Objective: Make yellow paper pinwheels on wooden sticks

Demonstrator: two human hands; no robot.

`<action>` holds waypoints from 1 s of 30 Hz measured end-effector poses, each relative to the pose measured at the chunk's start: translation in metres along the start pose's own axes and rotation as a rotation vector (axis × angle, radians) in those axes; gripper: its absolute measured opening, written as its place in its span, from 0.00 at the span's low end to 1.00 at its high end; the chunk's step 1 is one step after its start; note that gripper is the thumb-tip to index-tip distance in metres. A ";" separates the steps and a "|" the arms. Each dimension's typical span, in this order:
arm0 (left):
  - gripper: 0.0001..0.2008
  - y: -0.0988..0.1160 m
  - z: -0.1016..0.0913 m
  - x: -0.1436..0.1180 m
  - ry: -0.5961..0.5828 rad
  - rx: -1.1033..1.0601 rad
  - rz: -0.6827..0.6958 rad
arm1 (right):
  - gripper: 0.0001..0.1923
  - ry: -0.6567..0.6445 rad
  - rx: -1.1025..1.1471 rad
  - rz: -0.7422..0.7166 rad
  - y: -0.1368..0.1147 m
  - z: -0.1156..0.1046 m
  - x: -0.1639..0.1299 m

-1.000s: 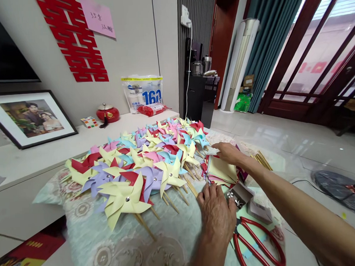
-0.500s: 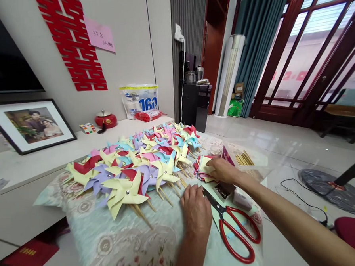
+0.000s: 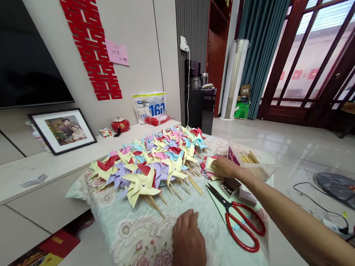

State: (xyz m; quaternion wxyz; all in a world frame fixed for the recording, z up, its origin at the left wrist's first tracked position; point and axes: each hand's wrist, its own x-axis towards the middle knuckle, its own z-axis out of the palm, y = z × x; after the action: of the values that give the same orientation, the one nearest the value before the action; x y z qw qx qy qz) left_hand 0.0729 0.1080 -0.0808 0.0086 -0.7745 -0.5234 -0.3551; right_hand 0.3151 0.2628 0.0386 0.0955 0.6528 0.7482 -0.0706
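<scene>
Several paper pinwheels in yellow, red, purple, pink and blue lie in rows on a table covered by a flowered cloth. My right hand reaches across and rests on a stack of coloured paper squares, fingers on the top sheets. My left hand lies flat on the cloth near the front edge, holding nothing. Red-handled scissors lie open between my two arms. A small open box sits just below my right wrist.
A clear tray of wooden sticks stands right of the paper stack. Behind the table runs a low white shelf with a framed photo, a red pot and a bag. A fan base and cable lie on the floor, right.
My left hand has slid back toward me, away from the paper stack, onto bare cloth. My right hand has stayed on the stack. The camera has pulled back and shifted.
</scene>
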 end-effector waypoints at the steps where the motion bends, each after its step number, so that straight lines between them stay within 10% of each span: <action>1: 0.23 0.003 0.002 0.001 0.004 -0.007 -0.042 | 0.16 0.001 0.002 -0.004 0.002 0.001 0.000; 30: 0.24 0.012 -0.003 0.005 -0.068 -0.064 -0.164 | 0.16 -0.026 0.089 -0.024 0.011 0.001 0.004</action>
State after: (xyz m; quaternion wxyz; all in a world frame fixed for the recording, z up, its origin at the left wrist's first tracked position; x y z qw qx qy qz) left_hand 0.0823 0.1054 -0.0714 -0.0628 -0.7404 -0.5737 -0.3447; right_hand 0.3252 0.2680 0.0373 0.0752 0.6463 0.7509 -0.1132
